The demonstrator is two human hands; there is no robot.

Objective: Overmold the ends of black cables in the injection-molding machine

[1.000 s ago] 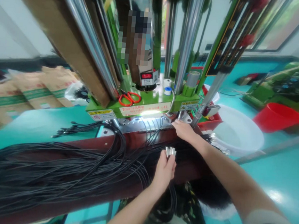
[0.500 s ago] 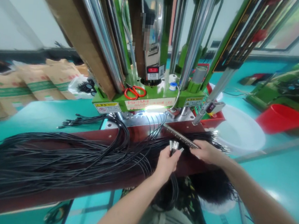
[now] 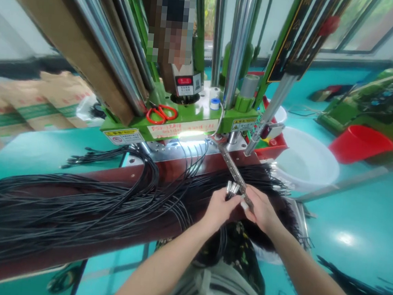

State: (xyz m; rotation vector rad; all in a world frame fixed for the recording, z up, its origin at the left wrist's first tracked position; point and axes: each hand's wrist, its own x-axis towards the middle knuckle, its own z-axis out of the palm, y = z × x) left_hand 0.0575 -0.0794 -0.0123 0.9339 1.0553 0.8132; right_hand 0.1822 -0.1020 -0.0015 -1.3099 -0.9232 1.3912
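Note:
My left hand (image 3: 219, 208) is closed around a small bundle of black cables with silver connectors (image 3: 233, 188) pointing up. Close on its right, my right hand (image 3: 259, 208) grips the near end of a long metal bar (image 3: 232, 165) with slots along it. The bar's far end reaches the metal plate (image 3: 168, 150) under the lit green machine (image 3: 199, 115). Many black cables (image 3: 85, 202) lie across the dark red bench (image 3: 162, 229), and a few thin ones run from the machine. My two hands are nearly touching.
Red-handled scissors (image 3: 161, 113) lie on the machine. To the right stand a white tub (image 3: 305, 161), a red bucket (image 3: 362, 143) and a red bin (image 3: 275, 147). Paper sacks (image 3: 31, 105) stand at the left. More black cables (image 3: 363, 286) are at the lower right.
My right hand has moved left and down, closer to my left hand, and the bar is now steeper. The whole view has shifted slightly.

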